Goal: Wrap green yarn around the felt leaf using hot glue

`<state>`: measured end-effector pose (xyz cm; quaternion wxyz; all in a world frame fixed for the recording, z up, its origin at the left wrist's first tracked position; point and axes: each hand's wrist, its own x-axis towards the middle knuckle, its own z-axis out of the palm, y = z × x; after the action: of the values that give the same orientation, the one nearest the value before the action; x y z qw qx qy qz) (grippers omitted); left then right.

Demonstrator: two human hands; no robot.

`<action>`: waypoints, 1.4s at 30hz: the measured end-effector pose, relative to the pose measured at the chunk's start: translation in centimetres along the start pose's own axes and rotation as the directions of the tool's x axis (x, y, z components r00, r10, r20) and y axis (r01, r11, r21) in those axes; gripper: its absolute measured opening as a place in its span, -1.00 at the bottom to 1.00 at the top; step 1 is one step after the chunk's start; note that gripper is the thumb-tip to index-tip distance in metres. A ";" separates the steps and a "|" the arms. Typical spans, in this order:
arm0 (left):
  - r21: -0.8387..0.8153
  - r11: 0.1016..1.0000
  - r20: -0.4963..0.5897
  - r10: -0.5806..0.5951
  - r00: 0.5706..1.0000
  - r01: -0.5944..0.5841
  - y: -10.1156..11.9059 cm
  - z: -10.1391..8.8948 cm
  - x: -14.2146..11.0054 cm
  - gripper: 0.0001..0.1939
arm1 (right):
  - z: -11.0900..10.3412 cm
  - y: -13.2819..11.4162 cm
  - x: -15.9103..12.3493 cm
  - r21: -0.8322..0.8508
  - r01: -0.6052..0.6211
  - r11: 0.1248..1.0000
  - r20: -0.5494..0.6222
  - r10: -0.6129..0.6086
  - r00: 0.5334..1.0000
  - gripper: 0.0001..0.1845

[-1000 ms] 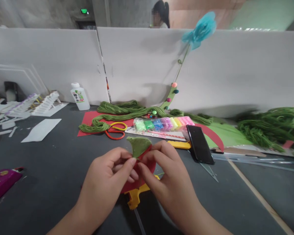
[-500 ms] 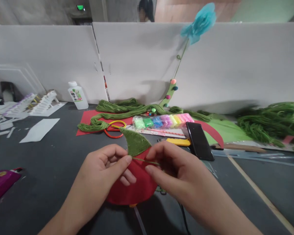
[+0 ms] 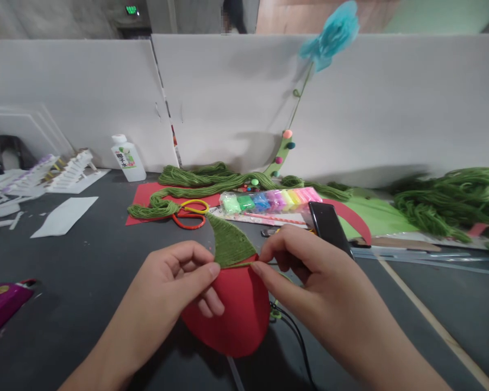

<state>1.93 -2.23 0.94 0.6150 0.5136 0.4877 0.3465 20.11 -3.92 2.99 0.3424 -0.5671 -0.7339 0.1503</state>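
A red card cutout (image 3: 240,315) with a rounded lower edge is held up in front of me. Rows of green yarn (image 3: 232,241) cover its pointed, curved top. My left hand (image 3: 187,279) pinches the cutout's left edge and the yarn end there between thumb and forefinger. With thumb and forefinger together, my right hand (image 3: 297,271) grips a strand of green yarn (image 3: 238,265) stretched straight across the red card, just under the covered rows. Below the cutout a pale clear stick (image 3: 234,373) shows; whether it is attached, I cannot tell.
Behind the cutout lie scissors (image 3: 191,213), green yarn skeins (image 3: 199,176), a pack of coloured clay (image 3: 269,201) and a black phone (image 3: 330,225). A white bottle (image 3: 128,157) stands left, a purple tool (image 3: 6,307) nearer. More yarn (image 3: 448,203) is piled right. A black cable (image 3: 299,331) hangs below.
My right hand has moved right and slightly up, and the strand now lies straight against the card. The cutout has turned flatter toward me, showing more of its red face.
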 end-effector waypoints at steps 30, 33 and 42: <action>0.027 0.999 0.082 0.035 0.996 -0.037 -0.1 -0.1 0.4 -0.84 | -0.1 -0.1 0.7 0.308 -0.321 0.896 0.308 0.226 0.924 -0.90; 0.088 0.996 0.080 0.019 0.997 -0.026 0.0 0.1 0.2 -0.96 | 0.0 -0.2 0.7 0.307 -0.312 0.899 0.306 0.218 0.927 -0.90; 0.080 0.996 0.090 0.034 0.995 -0.041 0.1 0.4 0.2 -0.87 | 0.3 0.0 0.5 0.294 -0.307 0.905 0.326 0.207 0.922 -0.89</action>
<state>2.35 -2.12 0.98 0.6078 0.5623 0.4641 0.3147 19.81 -3.39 2.93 0.3016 -0.5644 -0.6565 0.3993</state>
